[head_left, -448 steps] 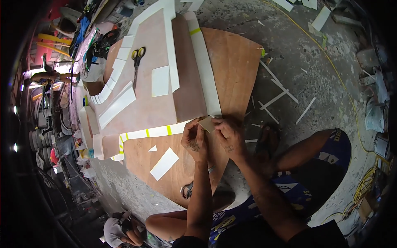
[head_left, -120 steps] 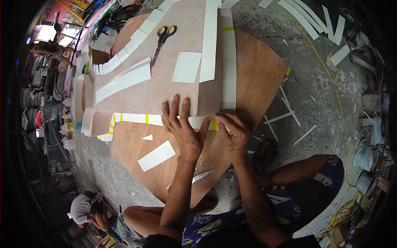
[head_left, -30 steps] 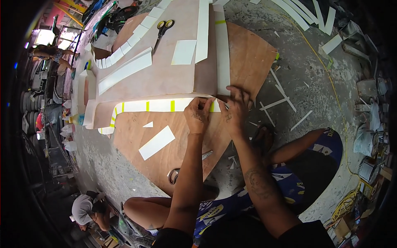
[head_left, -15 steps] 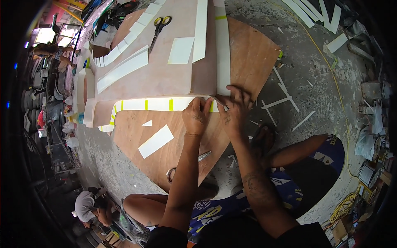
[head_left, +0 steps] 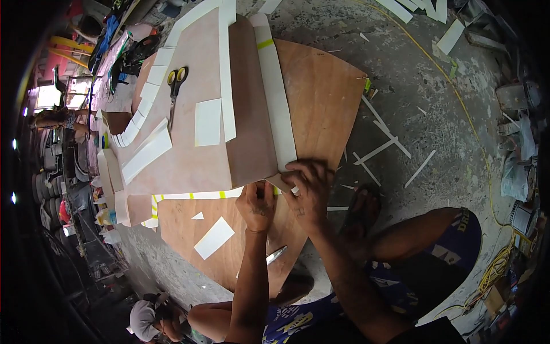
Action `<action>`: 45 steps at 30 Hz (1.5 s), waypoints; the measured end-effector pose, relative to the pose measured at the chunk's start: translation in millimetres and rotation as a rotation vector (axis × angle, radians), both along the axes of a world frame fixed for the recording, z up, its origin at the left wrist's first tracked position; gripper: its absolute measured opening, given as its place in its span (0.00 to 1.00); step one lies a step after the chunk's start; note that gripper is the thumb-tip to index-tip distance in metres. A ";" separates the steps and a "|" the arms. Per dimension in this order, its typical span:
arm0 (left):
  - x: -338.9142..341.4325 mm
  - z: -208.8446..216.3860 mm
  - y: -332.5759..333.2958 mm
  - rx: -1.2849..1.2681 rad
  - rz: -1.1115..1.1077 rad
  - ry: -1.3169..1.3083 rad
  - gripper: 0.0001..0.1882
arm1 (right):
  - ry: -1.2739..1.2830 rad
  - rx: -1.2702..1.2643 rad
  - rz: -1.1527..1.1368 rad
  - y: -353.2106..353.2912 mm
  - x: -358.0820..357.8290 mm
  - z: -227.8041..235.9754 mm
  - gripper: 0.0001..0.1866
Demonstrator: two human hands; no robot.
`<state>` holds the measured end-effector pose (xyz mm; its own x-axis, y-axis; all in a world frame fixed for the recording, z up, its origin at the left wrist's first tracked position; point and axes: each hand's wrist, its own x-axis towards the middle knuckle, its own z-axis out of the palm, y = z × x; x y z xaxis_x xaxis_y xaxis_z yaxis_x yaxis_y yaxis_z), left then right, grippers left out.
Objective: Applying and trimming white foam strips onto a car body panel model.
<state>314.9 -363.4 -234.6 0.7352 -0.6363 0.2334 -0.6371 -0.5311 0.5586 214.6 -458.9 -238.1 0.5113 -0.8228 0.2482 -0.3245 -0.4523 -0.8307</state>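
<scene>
A pinkish box-shaped form (head_left: 189,132) stands on a brown plywood board (head_left: 318,86). White card strips line its foot, one along the right side (head_left: 275,86) and one along the near edge, crossed by yellow-green tape (head_left: 222,195). At the near right corner, my left hand (head_left: 255,205) is closed, its fingertips pinched at the near strip; what they hold is hidden. Close beside it, my right hand (head_left: 307,192) curls round the end of the right strip, thumb and fingers closed on a small tan flap (head_left: 279,182) at the corner.
Black-and-yellow scissors (head_left: 176,86) and a white card (head_left: 208,123) lie on the form. A second white card (head_left: 214,238) and a metal blade (head_left: 276,254) rest on the board. Card offcuts (head_left: 393,139) litter the floor, near a yellow cord (head_left: 458,97). Another person (head_left: 152,321) crouches at lower left.
The view has shifted, so the form and both hands sit lower and further left in the picture. Both hands stay at the same corner with fingers closed.
</scene>
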 end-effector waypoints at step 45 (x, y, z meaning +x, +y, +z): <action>1.9 8.6 -3.9 0.066 -0.067 -0.139 0.10 | -0.041 -0.030 0.025 1.5 7.0 6.5 0.14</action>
